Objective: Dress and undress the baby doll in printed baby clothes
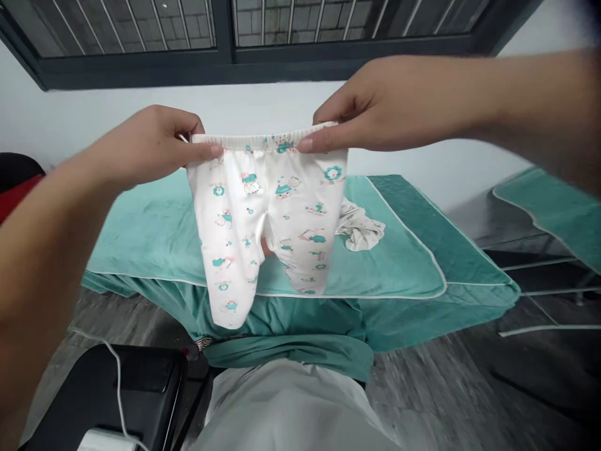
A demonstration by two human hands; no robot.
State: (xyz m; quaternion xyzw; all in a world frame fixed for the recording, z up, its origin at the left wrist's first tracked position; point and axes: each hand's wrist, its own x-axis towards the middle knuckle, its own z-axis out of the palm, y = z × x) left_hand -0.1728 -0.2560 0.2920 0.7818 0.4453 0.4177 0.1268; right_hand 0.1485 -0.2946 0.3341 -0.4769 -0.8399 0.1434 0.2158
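Left hand [164, 141] and right hand [359, 113] each pinch one end of the waistband [260, 143] of white printed baby pants [277, 188], centre of the frame before the teal-covered bed [399, 263], apparently so the fabric spreads flat; crumpled cloth [364, 232] lies right of centre.

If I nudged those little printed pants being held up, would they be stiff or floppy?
Probably floppy: the white pants show soft creases, and their legs hang loose. They look light, as the left hand and right hand pinch just the top edge. The gathered waistband may stretch a little if pulled.
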